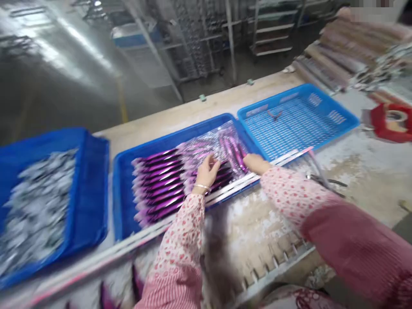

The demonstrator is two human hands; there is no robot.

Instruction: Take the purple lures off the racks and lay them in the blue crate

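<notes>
A dark blue tray [124,171] in the middle of the bench holds several purple packets [161,184] laid in rows, and a clear bag of purple items [222,148] lies at its right end. My left hand [207,171] rests on the packets with its fingers curled; a bangle sits on the wrist. My right hand [255,163] reaches to the lower right corner of the clear bag, with its fingers tucked under it. Both arms wear pink flowered sleeves. Motion blurs the whole view.
A deep blue bin [88,189] with silvery packets stands at the left. A light blue mesh tray [299,118] sits at the right. A red tape dispenser [391,122] and stacked rolls [341,47] lie far right. Scissors [325,180] lie on the bench.
</notes>
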